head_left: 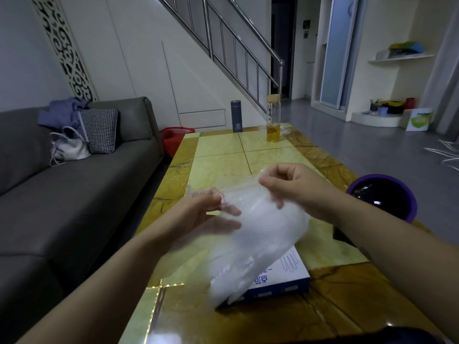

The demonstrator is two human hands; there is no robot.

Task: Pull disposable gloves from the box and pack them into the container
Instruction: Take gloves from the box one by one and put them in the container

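A translucent plastic disposable glove (260,234) hangs above the table, held up by both hands at its top edge. My left hand (198,214) pinches the glove's cuff on the left. My right hand (293,187) pinches the same edge on the right, fingers curled. Below the glove lies the flat white and blue glove box (285,279) on the yellow tiled table (218,155). The glove hides most of the box. A purple round container (387,194) with a dark inside stands off the table's right edge.
At the far end of the table stand a dark grey flask (236,116) and a glass bottle (273,119) with yellow liquid. A grey sofa (74,175) with a bag and a cushion runs along the left. A dark object (407,336) sits at the bottom right.
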